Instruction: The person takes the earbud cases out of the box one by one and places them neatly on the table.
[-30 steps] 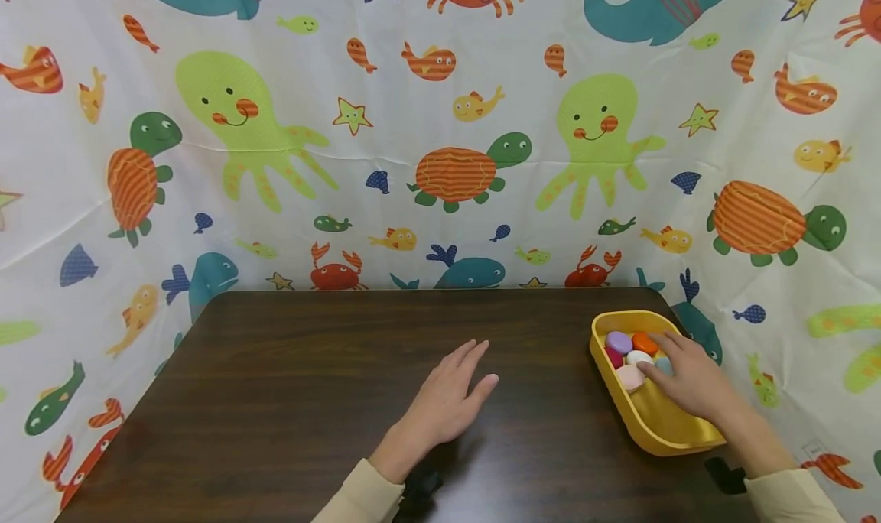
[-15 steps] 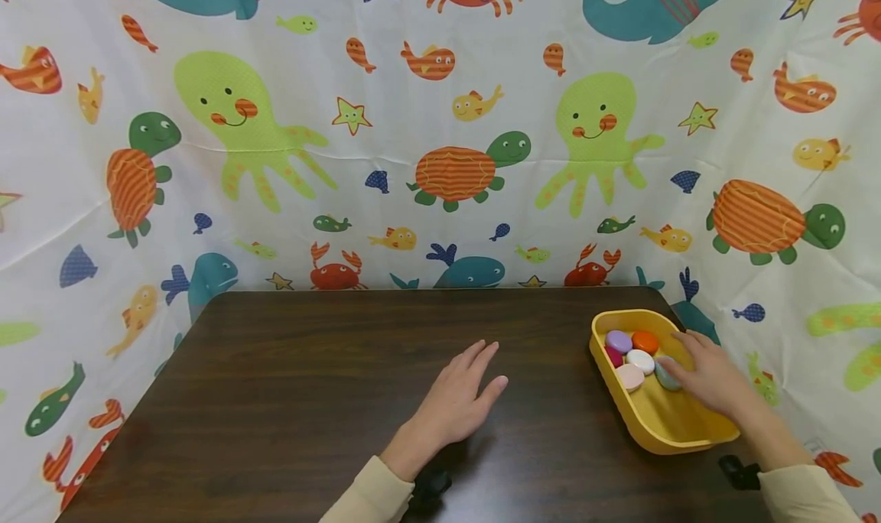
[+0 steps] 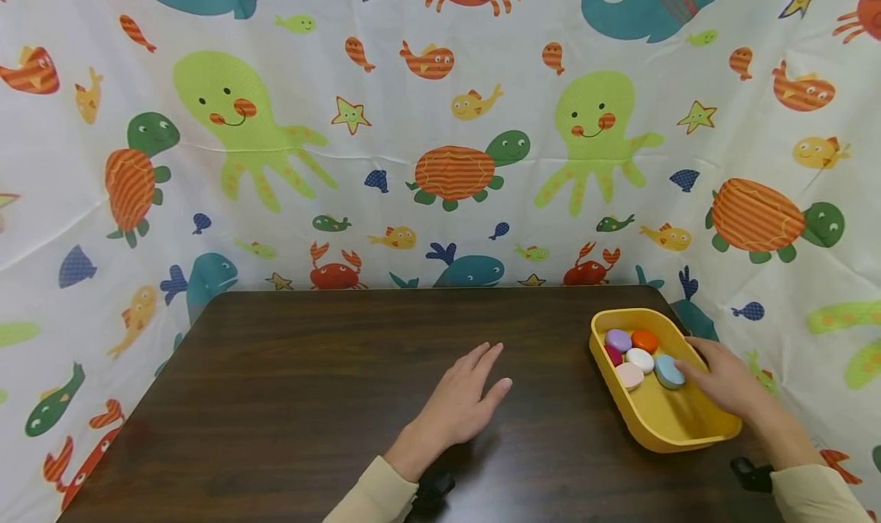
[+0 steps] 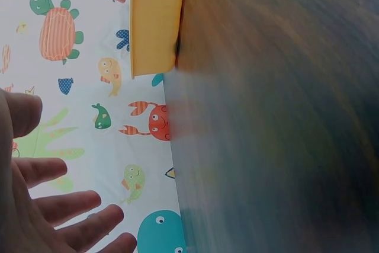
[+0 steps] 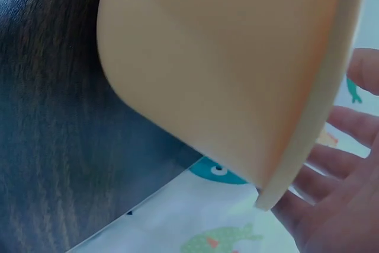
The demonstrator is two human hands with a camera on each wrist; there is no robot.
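Note:
A yellow tray (image 3: 677,417) stands at the table's right side. Smooth rounded pieces lie bunched toward its far end: purple (image 3: 619,340), orange (image 3: 645,341), white (image 3: 640,360), pale pink (image 3: 629,376), light blue (image 3: 669,371) and a partly covered crimson one (image 3: 613,356). My right hand (image 3: 726,381) is over the tray's right rim, fingers loosely spread, its thumb overlapping the edge of the blue piece in the head view. In the right wrist view the rim hides its fingertips. Over the middle of the table my left hand (image 3: 454,401) is held with relaxed fingers, holding nothing.
The dark wooden table (image 3: 310,370) runs up to a white sea-animal curtain (image 3: 413,18) behind and at both sides. In the left wrist view the tray's side wall (image 4: 157,22) rises from the table.
My right hand has drawn back to the right, from above the pieces to the tray's right rim, uncovering the blue piece. My left hand has shifted slightly right.

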